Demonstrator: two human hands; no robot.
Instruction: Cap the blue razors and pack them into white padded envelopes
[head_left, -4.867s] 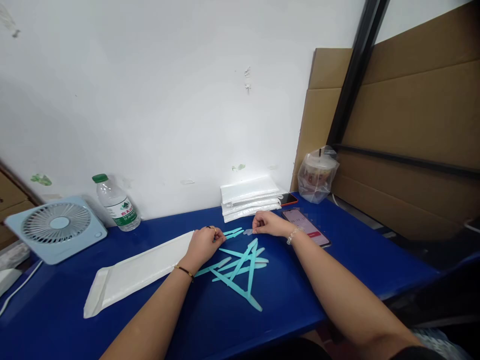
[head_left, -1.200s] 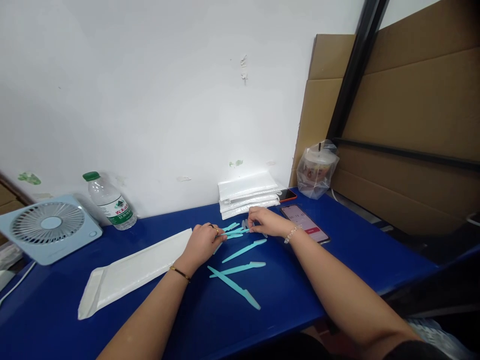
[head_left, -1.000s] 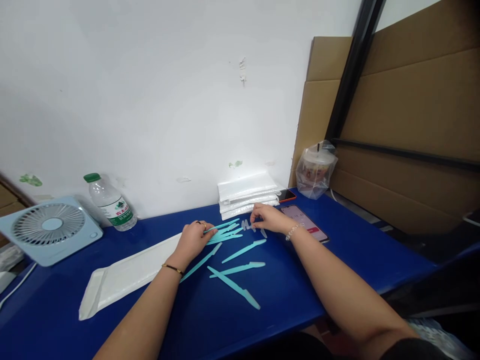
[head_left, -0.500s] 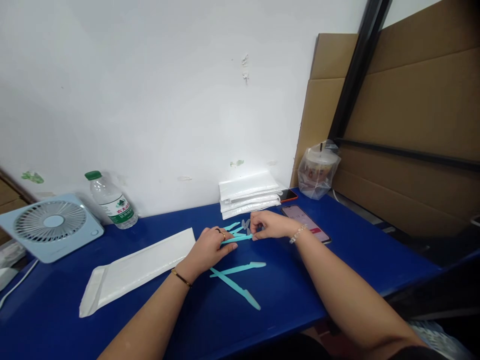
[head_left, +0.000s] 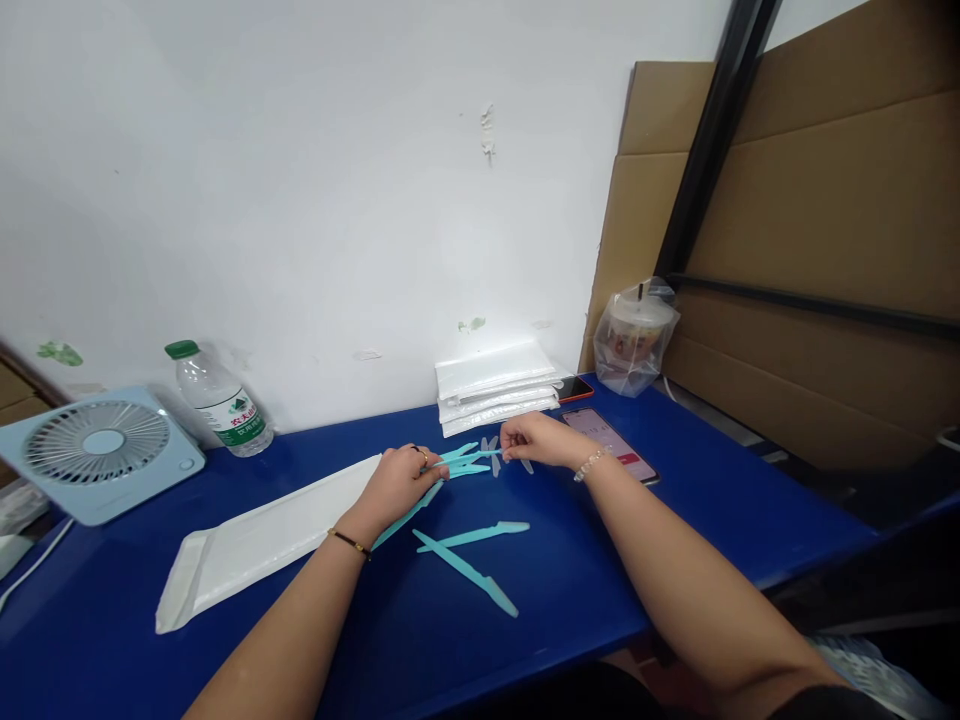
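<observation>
Several turquoise eyebrow razors [head_left: 466,467] lie bunched on the blue table, their handle ends under the fingers of my left hand [head_left: 405,475]. That hand is closed on one razor, which points right. My right hand [head_left: 529,440] pinches this razor's far end; whether a cover is between the fingertips is hidden. Small clear blade covers [head_left: 494,464] lie around my right fingertips. Beside my left wrist rests another razor [head_left: 409,515], partly covered by the hand. Nearer me, two razors [head_left: 476,575] lie crossed, with pale covers on their blade ends.
A white padded mailer [head_left: 262,545] lies left of my hands. A stack of white mailers [head_left: 495,385] stands by the wall, near a phone [head_left: 611,445] and a bagged drink cup [head_left: 636,340]. At left are a water bottle [head_left: 225,400] and a blue fan [head_left: 105,450].
My left hand has drawn back to the left. A razor now lies beside its wrist, and both hands are on a different razor in the bunch. The crossed pair has not moved.
</observation>
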